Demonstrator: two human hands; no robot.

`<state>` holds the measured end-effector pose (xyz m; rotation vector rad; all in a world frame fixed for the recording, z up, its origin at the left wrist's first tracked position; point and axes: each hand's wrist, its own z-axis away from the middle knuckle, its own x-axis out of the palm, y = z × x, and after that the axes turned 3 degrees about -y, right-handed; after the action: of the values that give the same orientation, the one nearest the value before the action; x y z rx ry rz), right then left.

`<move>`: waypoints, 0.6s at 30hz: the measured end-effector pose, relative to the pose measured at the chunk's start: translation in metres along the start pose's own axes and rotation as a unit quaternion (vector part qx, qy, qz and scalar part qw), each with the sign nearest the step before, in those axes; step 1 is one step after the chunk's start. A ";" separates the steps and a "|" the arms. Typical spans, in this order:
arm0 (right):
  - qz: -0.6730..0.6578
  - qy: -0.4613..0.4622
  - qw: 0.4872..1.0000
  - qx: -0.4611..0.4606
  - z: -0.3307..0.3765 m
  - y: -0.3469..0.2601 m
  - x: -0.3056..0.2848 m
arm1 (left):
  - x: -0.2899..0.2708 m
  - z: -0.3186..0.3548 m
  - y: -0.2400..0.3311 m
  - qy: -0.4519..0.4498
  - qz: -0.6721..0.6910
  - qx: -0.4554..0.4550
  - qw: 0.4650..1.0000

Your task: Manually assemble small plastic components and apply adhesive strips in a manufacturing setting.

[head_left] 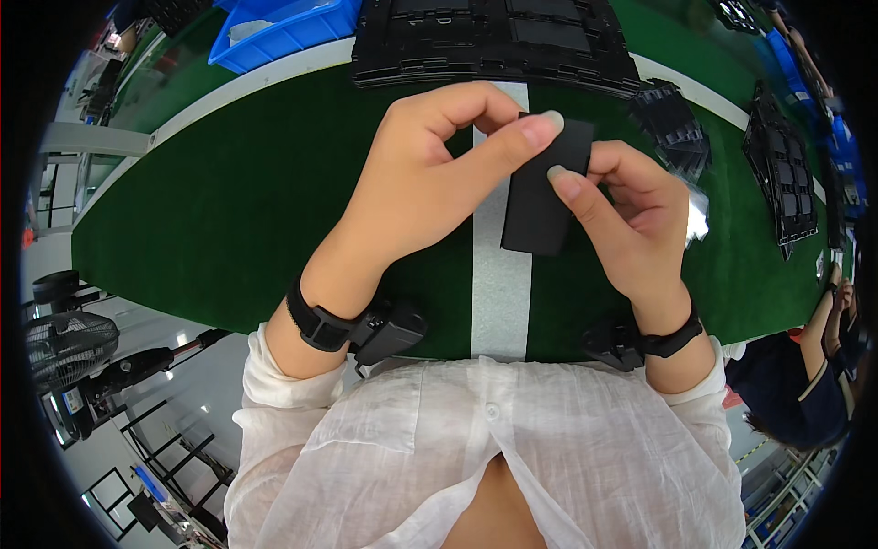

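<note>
A flat black rectangular piece (538, 215) hangs between my two hands above the green work surface. My left hand (448, 160) pinches its upper end, thumb on top and fingers behind. My right hand (636, 210) grips the right edge, with its thumb pressed on the face and the fingers curled behind. The piece is slightly tilted; whether it is a single panel or has a film on it, I cannot tell. Just beyond my hands lies a large black tray (494, 64) with rectangular compartments, some with dark flat pieces in them.
A blue plastic bin (283, 35) stands at the far left. Right of my hands lies a fanned pile of dark thin pieces (672, 123), near a shiny clear film (697, 212). Another black tray (785, 178) is farther right. A person (805, 384) works at the right edge.
</note>
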<state>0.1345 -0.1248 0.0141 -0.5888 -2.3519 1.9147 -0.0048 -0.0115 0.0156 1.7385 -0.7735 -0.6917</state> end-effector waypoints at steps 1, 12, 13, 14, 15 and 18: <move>-0.001 -0.001 1.000 0.000 0.000 0.000 0.000 | -0.001 0.000 -0.003 0.007 -0.029 0.003 1.000; -0.050 -0.010 0.992 0.115 0.002 0.002 0.002 | 0.003 -0.001 0.003 0.141 0.022 -0.058 0.988; -0.085 0.013 0.992 0.095 0.000 0.001 0.004 | 0.002 -0.002 0.005 0.137 0.063 -0.060 0.987; -0.084 0.011 0.992 0.093 -0.002 0.002 0.003 | 0.001 -0.003 0.006 0.133 0.104 -0.062 0.984; -0.133 0.001 0.986 0.105 -0.003 0.005 0.000 | -0.001 -0.002 0.005 0.135 0.104 -0.060 0.984; -0.260 -0.045 0.956 0.130 -0.002 0.008 -0.004 | -0.007 -0.001 -0.002 0.103 0.194 -0.053 0.974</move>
<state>0.1410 -0.1233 0.0083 0.1328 -1.9757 1.9615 -0.0078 -0.0053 0.0146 1.4755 -0.8813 -0.2768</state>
